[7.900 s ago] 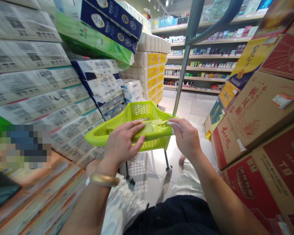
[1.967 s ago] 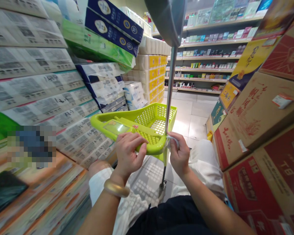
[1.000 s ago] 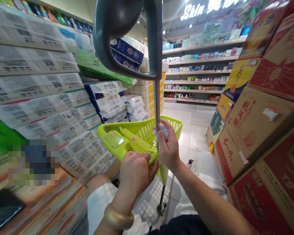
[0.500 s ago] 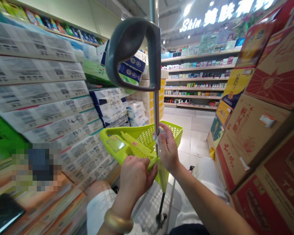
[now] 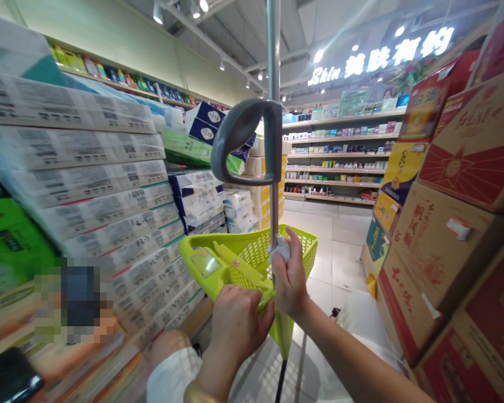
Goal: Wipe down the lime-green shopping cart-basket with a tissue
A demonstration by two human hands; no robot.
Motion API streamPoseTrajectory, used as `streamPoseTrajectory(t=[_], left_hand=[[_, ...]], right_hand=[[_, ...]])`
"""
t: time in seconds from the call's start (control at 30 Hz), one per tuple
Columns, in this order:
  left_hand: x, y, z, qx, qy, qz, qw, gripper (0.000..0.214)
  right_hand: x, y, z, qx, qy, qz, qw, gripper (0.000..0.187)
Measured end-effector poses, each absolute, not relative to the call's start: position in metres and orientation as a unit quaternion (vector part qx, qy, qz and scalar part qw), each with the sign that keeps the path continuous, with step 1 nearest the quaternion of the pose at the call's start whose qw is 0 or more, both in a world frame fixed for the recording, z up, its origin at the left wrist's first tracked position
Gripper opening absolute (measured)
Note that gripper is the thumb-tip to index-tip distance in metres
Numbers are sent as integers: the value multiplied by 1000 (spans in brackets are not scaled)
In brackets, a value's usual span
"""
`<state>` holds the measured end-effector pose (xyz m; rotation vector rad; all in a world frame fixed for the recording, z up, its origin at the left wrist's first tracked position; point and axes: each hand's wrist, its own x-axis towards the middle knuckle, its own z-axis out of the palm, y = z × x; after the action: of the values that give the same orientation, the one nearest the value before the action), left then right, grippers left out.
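Observation:
A yellow-green plastic basket (image 5: 252, 246) of a shopping cart sits in front of me, with a metal pole (image 5: 274, 212) rising along its near side. My left hand (image 5: 240, 319) is closed round the basket's near edge. Pressed against the pole just above that edge is a crumpled white wipe (image 5: 280, 249), which my right hand (image 5: 293, 280) grips with fingers closed. Higher on the pole, a grey loop handle (image 5: 273, 143) stands apart from both hands.
Stacked paper-wrapped packs (image 5: 121, 184) line the left side. Cardboard cartons (image 5: 441, 235) rise on the right. Beyond the tiled aisle (image 5: 331, 240) stand shelves of products (image 5: 340, 148). A dark phone-like slab (image 5: 12, 375) lies at the lower left.
The view has tilted upward, so basket, handle and hands appear lower. More of the white wipe shows in my right hand. My left hand keeps its hold on the basket.

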<state>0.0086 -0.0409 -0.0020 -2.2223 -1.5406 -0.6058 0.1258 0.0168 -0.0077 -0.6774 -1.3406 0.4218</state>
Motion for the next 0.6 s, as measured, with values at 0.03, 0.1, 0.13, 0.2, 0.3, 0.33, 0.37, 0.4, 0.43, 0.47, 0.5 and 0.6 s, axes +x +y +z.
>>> streamPoseTrajectory(t=[0.03,0.1,0.13,0.2,0.3,0.33,0.37,0.4,0.43,0.47,0.5,0.6], left_hand=[[9,-41,-2,-786,-550,-214,186,30],[10,-42,-2,-781,-555,-213,189,30],[10,-42,-2,-780,-558,-213,190,30],[9,-42,-2,-780,-558,-213,188,30],[7,-43,-2,-783,-556,-217,176,28],[6,-42,-2,-783,-557,-218,172,28],[6,-42,-2,-782,-559,-219,170,28],[5,-42,-2,-780,-561,-218,169,28],[5,-41,-1,-780,-562,-218,170,28],[4,-41,-1,-780,-561,-217,174,28],[4,-41,-1,-780,-560,-218,179,28],[3,-39,-1,-780,-552,-219,196,30]], right_hand=[[125,20,5,-298,-603,179,718,52],[123,24,20,-296,-599,162,726,52],[123,25,20,-301,-598,156,726,51],[124,23,7,-318,-601,149,718,48],[129,18,-32,-344,-631,158,677,41],[131,16,-44,-351,-646,167,657,39],[133,15,-54,-356,-654,171,645,36],[135,14,-60,-358,-661,175,636,33],[136,15,-62,-356,-666,178,631,31],[137,16,-59,-350,-669,182,630,30],[137,18,-54,-341,-671,187,631,30],[136,25,-25,-314,-660,218,647,36]])
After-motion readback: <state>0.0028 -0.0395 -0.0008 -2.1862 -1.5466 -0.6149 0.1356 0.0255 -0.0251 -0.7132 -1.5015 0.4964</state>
